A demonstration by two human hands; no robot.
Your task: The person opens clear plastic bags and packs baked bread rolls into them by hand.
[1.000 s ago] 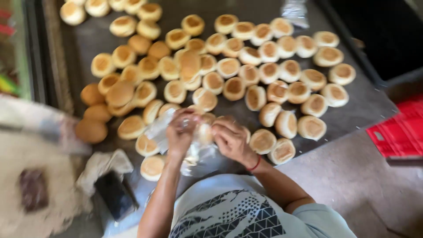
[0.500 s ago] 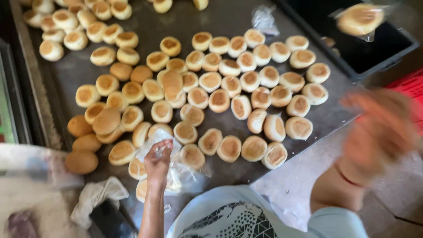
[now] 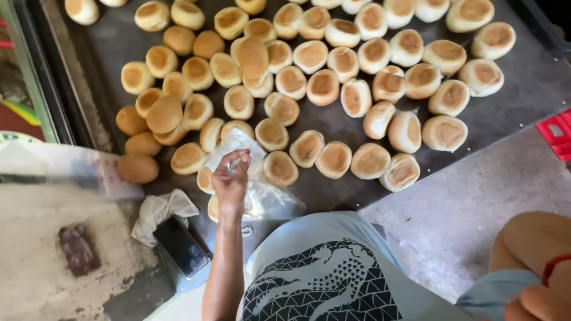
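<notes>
Left hand (image 3: 231,178) pinches a clear bag (image 3: 253,178) over the bun-covered tray (image 3: 523,95) (right hand's (image 3: 538,300) grip unclear).

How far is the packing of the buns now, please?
Done: nothing shows as finished; no filled, closed bag is in view. In hand: the left hand pinches a clear plastic bag lying over buns at the tray's near edge. Left: dozens of loose buns still cover the dark tray.

The left hand (image 3: 231,181) pinches the top of a clear plastic bag (image 3: 256,178) lying on the dark metal tray (image 3: 523,95), among many round baked buns (image 3: 333,159). A dark phone (image 3: 181,246) lies beside a white cloth (image 3: 159,213).
</notes>
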